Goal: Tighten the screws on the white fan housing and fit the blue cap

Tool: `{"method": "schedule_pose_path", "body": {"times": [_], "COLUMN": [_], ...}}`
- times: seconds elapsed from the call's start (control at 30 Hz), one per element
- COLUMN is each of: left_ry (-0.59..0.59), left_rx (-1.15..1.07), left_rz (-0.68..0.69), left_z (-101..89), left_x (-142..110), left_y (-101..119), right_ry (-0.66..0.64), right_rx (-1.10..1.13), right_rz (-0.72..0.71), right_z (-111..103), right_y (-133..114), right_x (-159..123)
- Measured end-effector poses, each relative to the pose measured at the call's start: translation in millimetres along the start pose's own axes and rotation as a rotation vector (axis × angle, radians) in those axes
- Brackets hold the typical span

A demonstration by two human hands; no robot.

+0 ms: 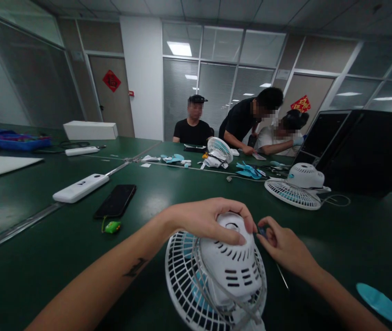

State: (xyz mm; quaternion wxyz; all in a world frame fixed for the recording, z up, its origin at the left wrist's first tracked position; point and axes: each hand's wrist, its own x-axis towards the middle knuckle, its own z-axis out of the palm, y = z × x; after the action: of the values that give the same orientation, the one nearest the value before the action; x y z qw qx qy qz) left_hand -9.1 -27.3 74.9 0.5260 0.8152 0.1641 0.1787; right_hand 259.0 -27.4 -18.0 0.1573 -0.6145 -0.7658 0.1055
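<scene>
A small white desk fan lies grille-down on the green table right in front of me, its motor housing facing up. My left hand lies over the top of the housing, fingers curled round it. My right hand is just to the right of the housing, fingers pinched on a small dark thing, with a thin metal shaft running down from under the hand, likely a screwdriver.
A black phone, a white power strip and a small green object lie to the left. Another white fan lies at right, beside a dark monitor. A blue disc rests near right. Three people sit or lean at the far end.
</scene>
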Motion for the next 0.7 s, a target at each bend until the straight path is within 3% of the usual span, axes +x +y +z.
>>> {"method": "schedule_pose_path", "body": {"times": [0.13, 0.37, 0.43, 0.53, 0.6, 0.7], "left_ry": [0.001, -0.012, -0.011, -0.016, -0.017, -0.020], "left_rx": [-0.006, 0.005, 0.009, 0.016, 0.020, 0.014], "left_rz": [0.010, 0.080, 0.100, 0.125, 0.127, 0.123], "left_z": [-0.7, -2.1, -2.4, -2.6, -2.7, -3.2], "left_x": [1, 1, 0, 1, 1, 2], "left_y": [0, -4, -4, -3, -3, -4], "right_ry": [-0.046, -0.064, -0.032, 0.117, 0.203, 0.261], "right_rx": [-0.236, -0.261, -0.240, -0.175, -0.157, -0.171], "right_rz": [0.130, 0.167, 0.125, 0.068, 0.087, 0.167], "right_z": [1, -9, -13, -29, -40, -45], "right_y": [15, 37, 39, 50, 71, 124], "right_x": [-1, 7, 3, -9, -20, -39]}}
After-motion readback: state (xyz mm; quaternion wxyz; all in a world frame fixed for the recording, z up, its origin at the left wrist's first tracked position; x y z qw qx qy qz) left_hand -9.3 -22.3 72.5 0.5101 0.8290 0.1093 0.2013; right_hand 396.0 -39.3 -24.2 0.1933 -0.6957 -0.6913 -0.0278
